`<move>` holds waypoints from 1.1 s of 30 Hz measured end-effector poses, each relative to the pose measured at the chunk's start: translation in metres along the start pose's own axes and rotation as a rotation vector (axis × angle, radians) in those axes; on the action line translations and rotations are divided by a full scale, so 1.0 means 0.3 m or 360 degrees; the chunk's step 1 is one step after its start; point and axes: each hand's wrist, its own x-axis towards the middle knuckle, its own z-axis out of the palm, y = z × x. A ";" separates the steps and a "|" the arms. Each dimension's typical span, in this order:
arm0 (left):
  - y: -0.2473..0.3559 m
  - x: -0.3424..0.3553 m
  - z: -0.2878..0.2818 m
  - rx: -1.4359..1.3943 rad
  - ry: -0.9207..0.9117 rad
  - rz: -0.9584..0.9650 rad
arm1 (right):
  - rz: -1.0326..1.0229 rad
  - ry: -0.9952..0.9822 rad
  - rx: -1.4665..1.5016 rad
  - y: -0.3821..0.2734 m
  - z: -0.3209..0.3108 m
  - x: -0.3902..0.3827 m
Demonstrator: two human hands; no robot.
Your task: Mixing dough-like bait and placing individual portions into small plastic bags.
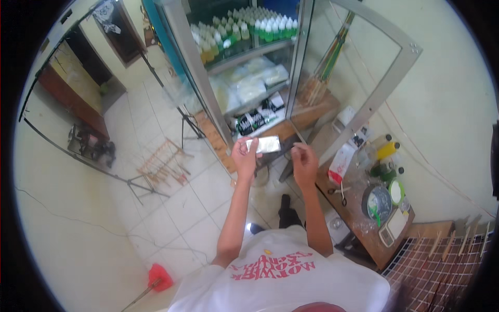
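Note:
My left hand (245,156) grips a small flat white-silver packet (266,144), its thumb lying over the packet's left end. My right hand (304,164) is just right of the packet, fingers curled together; whether they hold anything is too small to tell. Both are in front of a glass-fronted cabinet (221,70) with rows of small bottles (234,32) above, plastic-wrapped pale bundles (252,83) in the middle, and black-and-white packages (254,119) below.
The open glass door (403,52) extends rightward. A wooden table (335,200) holds bottles (387,151), scissors (338,192) and a bowl (375,200). A wire rack (436,260) is at lower right. Tripods (187,125), a wooden rack (161,161) and cables stand or lie leftward.

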 end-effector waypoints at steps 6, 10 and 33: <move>0.079 0.159 0.067 0.0022 -0.0145 0.0220 | 0.0585 -0.0571 0.0780 0.037 0.128 0.188; 0.151 0.310 0.103 0.0088 -0.0325 0.0425 | 0.0571 -0.0586 0.0975 0.013 0.192 0.366; 0.191 0.700 0.223 0.1116 0.0208 0.0749 | -0.0322 -0.0162 -0.0187 0.190 0.525 1.042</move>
